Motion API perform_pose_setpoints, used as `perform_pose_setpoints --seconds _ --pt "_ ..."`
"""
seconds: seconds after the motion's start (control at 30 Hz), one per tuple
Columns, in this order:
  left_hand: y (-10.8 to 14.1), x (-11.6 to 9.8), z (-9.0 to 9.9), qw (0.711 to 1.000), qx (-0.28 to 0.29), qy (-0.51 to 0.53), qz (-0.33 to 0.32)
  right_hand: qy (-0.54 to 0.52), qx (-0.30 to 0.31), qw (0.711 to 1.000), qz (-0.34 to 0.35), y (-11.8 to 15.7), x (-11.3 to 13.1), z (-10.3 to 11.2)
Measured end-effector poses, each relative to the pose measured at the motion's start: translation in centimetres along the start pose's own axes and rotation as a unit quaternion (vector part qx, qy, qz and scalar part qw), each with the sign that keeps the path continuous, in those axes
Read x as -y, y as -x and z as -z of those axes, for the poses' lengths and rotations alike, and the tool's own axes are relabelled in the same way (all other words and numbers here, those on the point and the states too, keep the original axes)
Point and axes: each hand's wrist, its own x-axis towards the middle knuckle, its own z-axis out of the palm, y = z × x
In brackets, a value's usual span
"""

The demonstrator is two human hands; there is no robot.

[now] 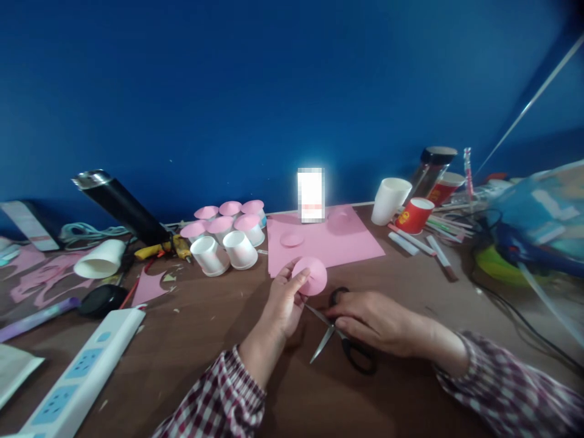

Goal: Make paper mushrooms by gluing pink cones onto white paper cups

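We pinch pink paper disc [319, 277] in left hand [281, 304]; our right hand [381, 322], fingers curled, grips scissors [334, 328], blades apart, over desk [205, 340] near pink sheets [314, 250].

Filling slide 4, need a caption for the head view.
Left hand pinching a pink paper disc, right hand at open black-handled scissors, pink-topped white cups beyond.

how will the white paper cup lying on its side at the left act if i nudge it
The white paper cup would probably roll in a curve, since its round wall tapers. It looks empty and thin-walled, so likely light and easily dented if squeezed. Rolling towards the person, it might bump the round black object close by.
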Motion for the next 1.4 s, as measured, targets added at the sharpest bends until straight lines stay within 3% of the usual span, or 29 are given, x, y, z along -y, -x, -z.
perform_pose_setpoints --seconds 0.1,0.17,0.27,0.4,0.53,0.63,0.9,1.17,1.4 --pt "0.0 0.2 0.1 1.000 0.014 -0.003 0.000 -0.116 -0.108 0.986 -0.054 -0.9 -0.9 -0.6" --pt "0.1 0.4 -0.1 1.000 0.018 -0.001 0.007 -0.228 -0.165 0.957 -0.071 -1.6 -1.5 -0.9" --pt "0.4 0.5 -0.5 1.000 0.016 -0.012 0.015 -0.367 -0.179 0.907 -0.100 -2.7 -2.1 -1.1" --pt "0.7 0.8 -1.0 1.000 0.021 -0.004 -0.006 -0.427 -0.185 0.874 -0.140 -4.5 -2.4 0.0" --pt "0.4 1.5 -0.6 0.999 -0.026 -0.006 -0.030 -0.362 -0.266 0.881 -0.151 -7.5 -3.4 2.4" --pt "0.1 2.0 -0.3 0.999 -0.030 -0.034 -0.029 -0.325 -0.273 0.891 -0.161 -10.8 -4.5 3.3" --pt "0.0 1.9 -0.3 0.999 -0.021 -0.043 0.003 -0.190 -0.280 0.924 -0.179 -18.2 -6.8 0.9" --pt "-0.2 2.0 -0.2 0.999 -0.023 -0.045 0.003 0.027 -0.301 0.943 -0.137 -18.3 -7.5 0.4" --pt "-0.2 2.1 -0.1 0.999 -0.020 -0.047 0.001 0.141 -0.224 0.964 -0.036 -18.5 -6.8 0.1"
